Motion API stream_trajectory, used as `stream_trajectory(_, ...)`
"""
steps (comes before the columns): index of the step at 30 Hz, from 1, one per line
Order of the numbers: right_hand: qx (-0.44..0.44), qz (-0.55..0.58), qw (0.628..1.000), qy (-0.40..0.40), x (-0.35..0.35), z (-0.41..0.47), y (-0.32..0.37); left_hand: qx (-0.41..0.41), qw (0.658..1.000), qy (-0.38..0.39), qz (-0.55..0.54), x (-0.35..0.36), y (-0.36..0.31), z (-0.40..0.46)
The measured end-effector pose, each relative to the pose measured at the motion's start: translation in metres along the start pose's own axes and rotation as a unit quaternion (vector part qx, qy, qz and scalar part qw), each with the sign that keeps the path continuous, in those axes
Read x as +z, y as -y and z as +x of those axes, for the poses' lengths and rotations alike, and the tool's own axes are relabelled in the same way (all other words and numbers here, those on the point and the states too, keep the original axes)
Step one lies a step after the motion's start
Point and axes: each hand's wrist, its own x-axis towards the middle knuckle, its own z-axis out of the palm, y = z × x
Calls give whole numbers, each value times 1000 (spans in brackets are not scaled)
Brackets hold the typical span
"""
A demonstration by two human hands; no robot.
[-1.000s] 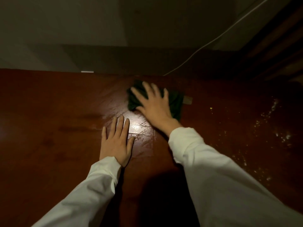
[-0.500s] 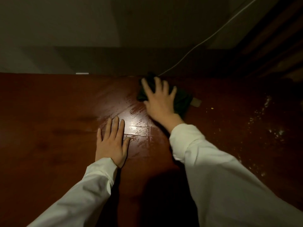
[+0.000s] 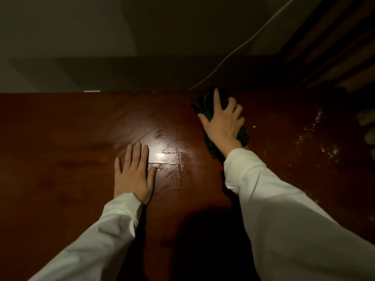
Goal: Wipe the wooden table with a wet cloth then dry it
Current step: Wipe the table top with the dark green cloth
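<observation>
Right hand [image 3: 222, 122] pressing dark cloth [image 3: 211, 145] has slid right toward crumbs [image 3: 316, 126] — grip spread flat; left hand [image 3: 133, 175] bracing flat on the surface [image 3: 60, 138].

On the desk [image 3: 60, 199], the left hand [image 3: 133, 175] lies flat; the right hand [image 3: 222, 122] presses a cloth [image 3: 242, 135] near the far edge, crumbs [image 3: 324, 147] further right.

Dim room: a grey wall [image 3: 81, 33] behind, a white cable [image 3: 253, 38] running down it, dark slats [image 3: 334, 47] at right.
</observation>
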Motion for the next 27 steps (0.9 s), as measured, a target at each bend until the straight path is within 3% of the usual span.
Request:
stream_trajectory(6,-65,-9,998,24,9,-98,6,-5,1000,12,5,-1,1,-1)
stream_trajectory(11,-19,-4,1000,13,27,-182,-11,-4,1000,18,6,-1,-1,0)
stream_trajectory(18,134,3,991,-3,4,-65,-40,0,1000,14,-1,-3,-2,-1)
stream_trajectory(23,73,18,995,68,-13,23,-41,-1,1000,13,-2,-2,-1,-1)
stream_trajectory(27,4,-4,1000,29,-7,-24,-33,1,1000,14,6,-1,0,0)
